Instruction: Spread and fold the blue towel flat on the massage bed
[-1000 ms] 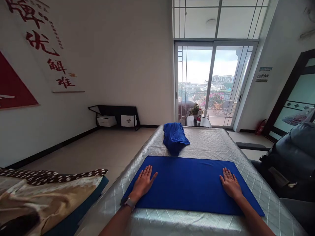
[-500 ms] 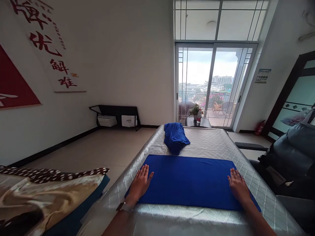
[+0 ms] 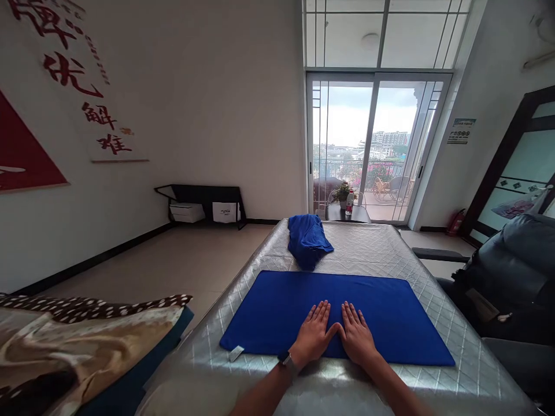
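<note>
A blue cloth (image 3: 273,312) lies flat and spread wide across the silver quilted table cover (image 3: 359,248). My left hand (image 3: 314,333) rests palm down on the cloth near its middle, fingers stretched out. Beside it, my right hand (image 3: 356,333) lies flat as well, the two thumbs meeting at their tips. A watch (image 3: 286,360) is on my left wrist. At the cloth's near left corner a small white tag (image 3: 236,353) sticks out. Beyond the cloth's far edge sits a crumpled blue cloth (image 3: 309,240).
To the left is a surface with a brown and cream blanket (image 3: 108,352). On the right stands a dark chair (image 3: 515,277) with a bag. A small table (image 3: 349,214) with a bottle (image 3: 349,203) and a plant is by the sliding door. A black rack (image 3: 208,199) lies against the wall.
Both hands have slid inward from the cloth's left and right sides to its middle. The white tag, hidden before, now shows. The crumpled cloth has stayed put.
</note>
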{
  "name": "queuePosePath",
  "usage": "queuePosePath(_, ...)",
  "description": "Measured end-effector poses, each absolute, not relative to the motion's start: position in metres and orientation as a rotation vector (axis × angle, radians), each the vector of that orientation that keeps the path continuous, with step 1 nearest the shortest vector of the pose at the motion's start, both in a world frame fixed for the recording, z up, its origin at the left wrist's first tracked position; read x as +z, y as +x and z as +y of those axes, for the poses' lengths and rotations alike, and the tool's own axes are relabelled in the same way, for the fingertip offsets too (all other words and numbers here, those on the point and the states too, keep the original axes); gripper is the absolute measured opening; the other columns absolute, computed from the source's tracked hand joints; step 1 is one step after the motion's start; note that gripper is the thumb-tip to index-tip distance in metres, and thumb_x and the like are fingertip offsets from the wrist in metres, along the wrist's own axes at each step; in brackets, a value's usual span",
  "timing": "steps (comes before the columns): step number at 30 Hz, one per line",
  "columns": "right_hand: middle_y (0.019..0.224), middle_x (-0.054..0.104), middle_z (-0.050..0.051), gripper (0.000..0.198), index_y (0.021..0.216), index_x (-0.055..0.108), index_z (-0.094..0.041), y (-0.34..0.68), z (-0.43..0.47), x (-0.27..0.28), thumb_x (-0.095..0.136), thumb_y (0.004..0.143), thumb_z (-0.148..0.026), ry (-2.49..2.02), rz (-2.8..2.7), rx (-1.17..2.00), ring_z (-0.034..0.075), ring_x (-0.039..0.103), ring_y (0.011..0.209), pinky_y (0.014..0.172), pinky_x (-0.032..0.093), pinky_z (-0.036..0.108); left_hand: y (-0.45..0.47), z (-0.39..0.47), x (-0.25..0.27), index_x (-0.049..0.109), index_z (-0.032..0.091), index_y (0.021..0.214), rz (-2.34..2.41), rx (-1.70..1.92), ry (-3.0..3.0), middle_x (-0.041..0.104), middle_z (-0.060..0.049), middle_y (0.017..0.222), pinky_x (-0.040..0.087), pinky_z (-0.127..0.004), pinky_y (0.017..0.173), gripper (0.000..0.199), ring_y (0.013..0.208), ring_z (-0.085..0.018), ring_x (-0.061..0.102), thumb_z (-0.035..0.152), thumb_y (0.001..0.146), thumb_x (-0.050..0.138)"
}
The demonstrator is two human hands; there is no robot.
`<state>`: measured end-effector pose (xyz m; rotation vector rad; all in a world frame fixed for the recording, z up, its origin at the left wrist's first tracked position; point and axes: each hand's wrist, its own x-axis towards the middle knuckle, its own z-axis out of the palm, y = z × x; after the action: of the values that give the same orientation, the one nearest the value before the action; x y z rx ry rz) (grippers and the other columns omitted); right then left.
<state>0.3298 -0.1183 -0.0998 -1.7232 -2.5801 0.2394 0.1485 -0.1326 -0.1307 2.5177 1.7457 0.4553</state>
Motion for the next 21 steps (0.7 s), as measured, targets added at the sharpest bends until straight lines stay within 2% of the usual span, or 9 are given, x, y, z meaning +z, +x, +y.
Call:
queuePosePath(6, 0.168, 0.014, 0.003, 0.075, 0.161, 0.021, -0.015, 0.436, -0.115, -0.117, 0.014, 0.100, -0.057, -1.916, -2.461, 0.078, 0.021, 0.007, 0.156, 0.126, 0.005, 0.045, 0.032, -0.159, -0.155, 0.024, 0.015, 0.160, 2.128, 0.373, 2.277, 0.029, -0.012, 0.164, 0.025, -0.053, 0.124, 0.073, 0.153, -0.028, 0.026, 0.061, 0.103, 0.021)
queuePosePath(11, 0.167, 0.021, 0.006, 0.073, 0.157, 0.035, -0.012, 0.552, -0.107, -0.142, 0.017, 0.096, -0.047, -2.133, -2.293, -0.055, 0.023, 0.012, 0.156, 0.126, 0.011, 0.046, -0.074, -0.191, -0.180, 0.039, 0.018, 0.155, 2.328, 0.317, 2.178, 0.036, -0.012, 0.161, 0.027, -0.055, 0.121, 0.068, 0.151, -0.031, 0.029, 0.056, 0.102, 0.024)
queuePosePath(14, 0.167, 0.020, 0.011, 0.076, 0.157, 0.031, -0.005, 0.587, -0.105, -0.149, 0.014, 0.095, -0.045, -2.204, -2.159, -0.033, 0.025, 0.016, 0.155, 0.124, 0.019, 0.048, -0.092, -0.198, -0.183, 0.036, 0.011, 0.156, 2.359, 0.247, 2.094, 0.031, -0.015, 0.163, 0.027, -0.053, 0.122, 0.071, 0.152, -0.031, 0.027, 0.055, 0.101, 0.023)
queuePosePath(17, 0.168, 0.018, 0.013, 0.078, 0.158, 0.027, -0.005, 0.594, -0.106, -0.150, 0.014, 0.094, -0.047, -2.187, -2.151, -0.007, 0.025, 0.015, 0.155, 0.124, 0.019, 0.049, -0.090, -0.197, -0.177, 0.025, 0.003, 0.158, 2.398, 0.196, 1.984, 0.022, -0.019, 0.165, 0.025, -0.051, 0.123, 0.081, 0.153, -0.031, 0.024, 0.060, 0.100, 0.024)
queuePosePath(19, 0.168, 0.017, 0.012, 0.078, 0.159, 0.024, -0.005, 0.592, -0.106, -0.150, 0.013, 0.094, -0.048, -2.197, -2.139, 0.001, 0.025, 0.015, 0.155, 0.124, 0.019, 0.049, -0.088, -0.195, -0.172, 0.025, 0.005, 0.158, 2.387, 0.188, 1.981, 0.023, -0.018, 0.165, 0.027, -0.051, 0.122, 0.080, 0.153, -0.030, 0.025, 0.060, 0.100, 0.025)
queuePosePath(21, 0.168, 0.016, 0.011, 0.079, 0.160, 0.022, -0.005, 0.591, -0.105, -0.150, 0.011, 0.094, -0.049, -2.215, -2.116, 0.000, 0.024, 0.014, 0.155, 0.124, 0.018, 0.048, -0.090, -0.195, -0.169, 0.031, 0.009, 0.157, 2.340, 0.168, 2.031, 0.027, -0.017, 0.164, 0.028, -0.049, 0.122, 0.073, 0.152, -0.029, 0.027, 0.054, 0.101, 0.024)
